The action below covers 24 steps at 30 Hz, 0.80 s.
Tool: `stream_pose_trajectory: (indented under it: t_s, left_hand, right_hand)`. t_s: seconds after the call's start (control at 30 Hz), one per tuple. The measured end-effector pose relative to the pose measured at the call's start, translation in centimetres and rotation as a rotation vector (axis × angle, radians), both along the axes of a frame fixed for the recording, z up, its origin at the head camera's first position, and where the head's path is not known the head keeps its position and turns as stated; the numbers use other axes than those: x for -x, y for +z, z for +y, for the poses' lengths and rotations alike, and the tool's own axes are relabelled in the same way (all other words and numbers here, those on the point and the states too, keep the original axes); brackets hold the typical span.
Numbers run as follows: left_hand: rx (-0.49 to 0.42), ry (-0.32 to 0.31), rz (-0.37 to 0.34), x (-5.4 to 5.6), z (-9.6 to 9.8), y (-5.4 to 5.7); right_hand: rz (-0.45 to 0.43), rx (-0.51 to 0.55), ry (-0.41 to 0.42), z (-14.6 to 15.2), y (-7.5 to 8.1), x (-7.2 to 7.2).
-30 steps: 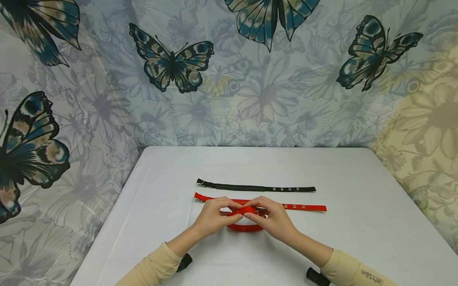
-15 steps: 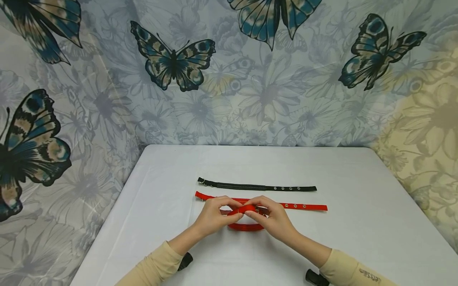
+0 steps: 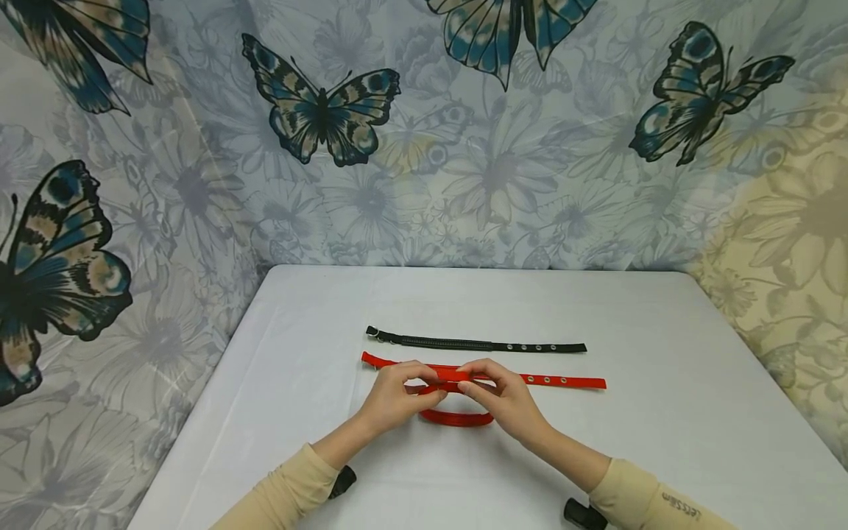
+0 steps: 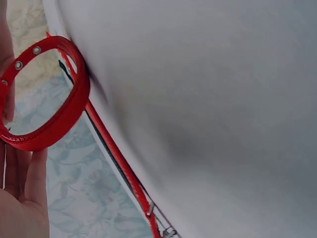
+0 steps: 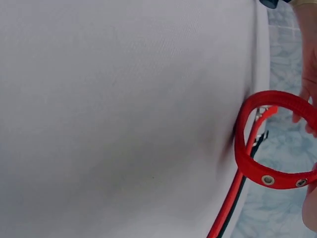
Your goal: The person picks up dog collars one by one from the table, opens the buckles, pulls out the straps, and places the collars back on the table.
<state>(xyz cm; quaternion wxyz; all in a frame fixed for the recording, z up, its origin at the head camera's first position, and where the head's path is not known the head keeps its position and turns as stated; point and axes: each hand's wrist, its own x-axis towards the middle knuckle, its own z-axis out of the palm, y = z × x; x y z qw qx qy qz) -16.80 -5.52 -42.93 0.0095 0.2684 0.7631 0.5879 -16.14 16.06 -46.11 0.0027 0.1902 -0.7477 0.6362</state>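
Note:
Both hands hold a red collar (image 3: pixel 457 419) bent into a loop over the white table. My left hand (image 3: pixel 396 396) pinches its upper part from the left, and my right hand (image 3: pixel 501 394) pinches it from the right, thumbs and fingertips close together. In the left wrist view the loop of the red collar (image 4: pixel 74 106) shows metal eyelets along one stretch. The right wrist view shows the same red collar (image 5: pixel 241 134) with eyelets near the right fingers. The fingers hide its buckle. Just behind the hands lies a second red collar (image 3: pixel 563 382), stretched flat.
Farther back, a black collar (image 3: pixel 450 344) lies straight, its buckle end to the left, eyelets to the right. The white table (image 3: pixel 649 412) ends at a wall covering (image 3: pixel 497 177) printed with butterflies and flowers. Dark wrist devices (image 3: pixel 585 514) sit under the forearms.
The fingers have shifted on the held red collar; the right fingertips have moved slightly away from the left ones, and the top strap now lies flatter between them. The other collars stay put.

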Motion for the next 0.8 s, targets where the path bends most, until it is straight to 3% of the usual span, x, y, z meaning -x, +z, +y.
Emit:
stream_pose_trajectory:
  t_s: [0.17, 0.3, 0.6, 0.8]
  left_hand:
    - [0.012, -0.006, 0.05, 0.0, 0.2, -0.1]
    - [0.017, 0.014, 0.048, -0.1, 0.3, -0.1]
    - [0.015, 0.029, 0.046, -0.1, 0.1, -0.1]
    - [-0.005, 0.029, 0.05, -0.1, 0.0, -0.3]
  right_hand:
    - [-0.006, -0.019, 0.016, 0.4, 0.2, 0.1]
    - [0.032, -0.112, 0.0, 0.7, 0.8, 0.1]
    - [0.123, -0.257, -0.013, 0.4, 4.8, -1.2]
    - [0.144, -0.27, -0.044, 0.2, 5.1, -1.6]
